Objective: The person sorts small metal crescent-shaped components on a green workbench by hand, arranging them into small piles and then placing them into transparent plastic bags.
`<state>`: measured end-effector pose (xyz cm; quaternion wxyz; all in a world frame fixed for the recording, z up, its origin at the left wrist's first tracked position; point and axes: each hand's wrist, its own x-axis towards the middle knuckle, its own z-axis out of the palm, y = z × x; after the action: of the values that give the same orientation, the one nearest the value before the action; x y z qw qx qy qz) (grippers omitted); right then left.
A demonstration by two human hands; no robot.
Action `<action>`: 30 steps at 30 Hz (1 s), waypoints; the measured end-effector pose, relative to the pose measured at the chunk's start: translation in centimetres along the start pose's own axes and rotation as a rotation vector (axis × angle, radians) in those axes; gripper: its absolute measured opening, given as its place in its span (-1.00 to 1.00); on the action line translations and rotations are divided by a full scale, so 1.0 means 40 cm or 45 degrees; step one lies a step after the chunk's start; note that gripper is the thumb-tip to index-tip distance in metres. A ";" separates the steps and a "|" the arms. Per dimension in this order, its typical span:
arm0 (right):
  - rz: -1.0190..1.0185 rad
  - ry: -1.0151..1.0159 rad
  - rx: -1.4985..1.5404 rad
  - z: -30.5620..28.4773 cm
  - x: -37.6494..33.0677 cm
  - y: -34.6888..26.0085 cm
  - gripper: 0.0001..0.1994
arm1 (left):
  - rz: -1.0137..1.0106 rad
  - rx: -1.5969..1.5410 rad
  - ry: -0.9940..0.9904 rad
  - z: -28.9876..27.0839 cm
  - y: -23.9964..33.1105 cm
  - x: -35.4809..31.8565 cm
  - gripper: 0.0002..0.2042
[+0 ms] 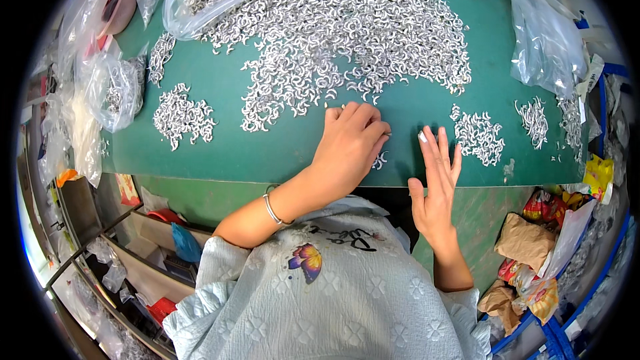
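Curling its fingers in, the left hand (pixel 353 139) sits by the near edge of the main heap of pieces (pixel 373 33); can't tell if it's pinching one. Meanwhile the right hand (pixel 437 190) is wide open, looks empty, beside a small pile (pixel 480 139). Green tabletop (pixel 250 160), clear plastic bags (pixel 543 47) round its edges, blue rack (pixel 555 341) off to the right. Pieces are little silvery-white crescents, all jumbled.

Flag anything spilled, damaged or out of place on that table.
A few silvery curved pieces lie stray, apart from the piles at right, and a pale smudge marks the green tabletop near its front edge. Nothing looks clearly damaged.
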<state>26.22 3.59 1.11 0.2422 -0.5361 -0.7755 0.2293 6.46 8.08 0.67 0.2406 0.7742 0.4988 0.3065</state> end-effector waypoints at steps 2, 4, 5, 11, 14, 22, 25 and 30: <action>0.009 0.021 -0.032 -0.001 -0.003 0.006 -0.45 | -0.002 -0.037 -0.033 -0.002 0.002 -0.005 -0.80; -0.022 0.004 -0.020 -0.001 0.002 0.003 -0.45 | -0.033 -0.012 -0.001 -0.011 -0.005 -0.019 -0.79; -0.039 -0.006 -0.012 -0.002 0.009 -0.003 -0.46 | -0.049 0.001 0.015 -0.015 -0.008 -0.025 -0.78; -0.054 -0.311 -0.194 0.006 0.020 -0.038 -0.32 | 0.042 0.057 -0.087 -0.029 -0.015 -0.049 -0.73; 0.048 -0.260 -0.352 -0.013 -0.013 -0.008 -0.28 | 0.035 0.019 -0.092 -0.029 -0.018 -0.058 -0.73; 0.056 -0.267 -0.354 -0.019 -0.042 0.015 -0.27 | 0.201 0.006 -0.294 0.006 0.017 -0.081 -0.74; 0.065 -0.159 -0.435 -0.031 -0.036 0.048 -0.27 | 0.219 0.098 -0.289 -0.004 0.009 -0.084 -0.75; -0.008 -0.214 -0.451 -0.020 -0.001 0.021 -0.21 | 0.205 0.058 -0.248 -0.004 0.006 -0.081 -0.75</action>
<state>27.33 3.90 1.23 0.0789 -0.5468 -0.8230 0.1323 5.47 5.01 0.20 0.2450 0.8429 0.4163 0.2370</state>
